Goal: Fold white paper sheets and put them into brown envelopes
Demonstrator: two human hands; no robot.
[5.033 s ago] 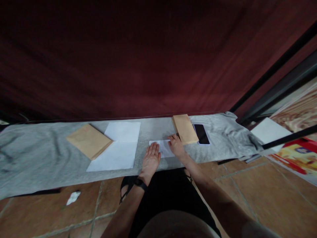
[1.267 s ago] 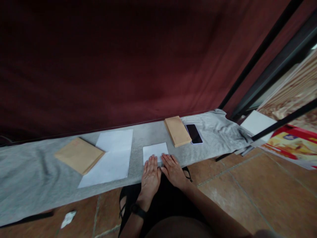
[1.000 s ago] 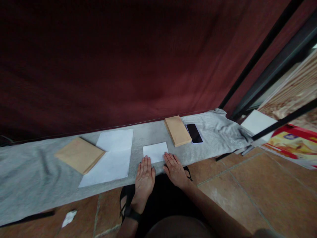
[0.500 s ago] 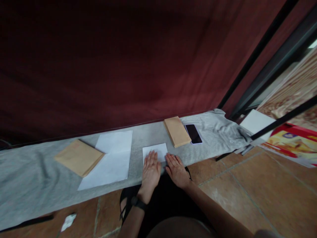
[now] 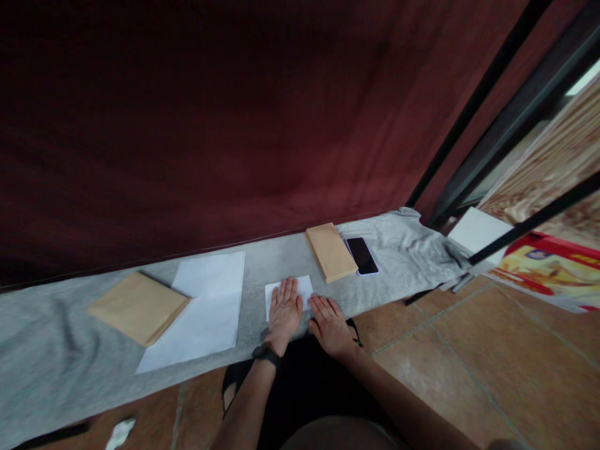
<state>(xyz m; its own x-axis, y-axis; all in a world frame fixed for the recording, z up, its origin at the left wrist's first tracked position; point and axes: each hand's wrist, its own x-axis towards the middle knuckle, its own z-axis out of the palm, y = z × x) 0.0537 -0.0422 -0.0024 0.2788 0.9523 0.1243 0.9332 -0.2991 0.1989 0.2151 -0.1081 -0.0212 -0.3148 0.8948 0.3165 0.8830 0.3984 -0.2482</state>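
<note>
A small folded white paper (image 5: 302, 289) lies on the grey cloth (image 5: 56, 350) in front of me. My left hand (image 5: 285, 310) lies flat on it with fingers stretched out, covering most of it. My right hand (image 5: 330, 322) rests flat on the cloth just right of the paper, at its near right corner, fingers spread. Neither hand holds anything. A black watch sits on my left wrist.
White sheets (image 5: 201, 309) and a stack of brown envelopes (image 5: 137, 307) lie to the left. Another brown envelope stack (image 5: 330, 251) and a black phone (image 5: 361, 255) lie to the right. A dark red curtain (image 5: 210, 125) hangs behind. Tiled floor (image 5: 469, 350) lies below.
My left hand slid forward from the cloth's near edge onto the folded paper and now covers it. My right hand stayed near the paper's right corner. The camera view shifted slightly.
</note>
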